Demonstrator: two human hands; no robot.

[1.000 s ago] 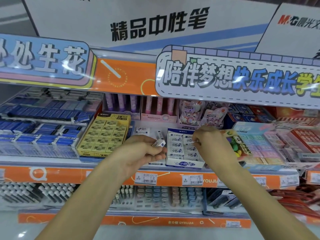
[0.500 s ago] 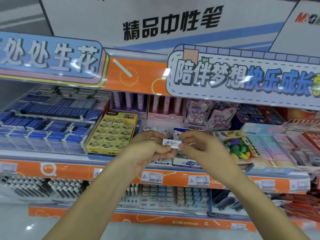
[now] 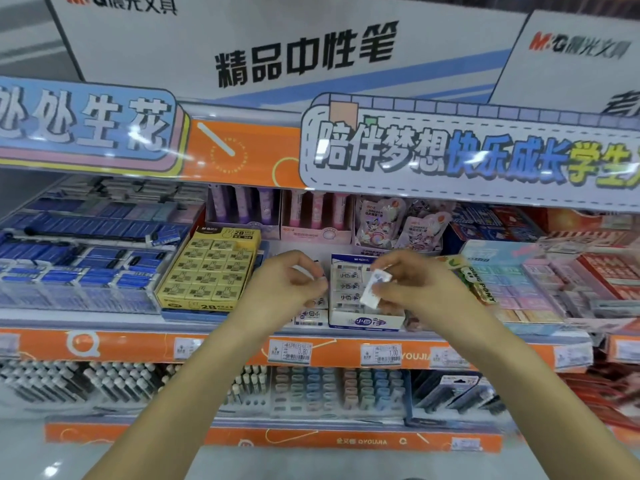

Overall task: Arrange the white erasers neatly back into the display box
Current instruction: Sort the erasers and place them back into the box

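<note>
Toward the front edge of the orange-trimmed store shelf point(image 3: 221, 344), in the head view, the small white-and-blue cardboard display box point(image 3: 365, 320) is sitting open-topped with a column of wrapped white erasers showing inside. The right hand point(image 3: 412, 289) is pinching one small white rectangular eraser in a printed sleeve point(image 3: 374, 287) between thumb and fingertips, tilted on end just over the box's right half. The left hand point(image 3: 287, 285) is hovering beside the box's left wall with its fingers curled; whether its grip is closed on anything I cannot tell. More loose white erasers point(image 3: 310, 315) are lying on the shelf between the box and the yellow carton of 2B erasers point(image 3: 211, 271).

Risk, as I judge it: the eraser is being held by one narrow end and at a slant, so it could slip or land crosswise on the row. Pressing it down could also nudge the light box toward the shelf's front edge, since neither hand is bracing it.
</note>
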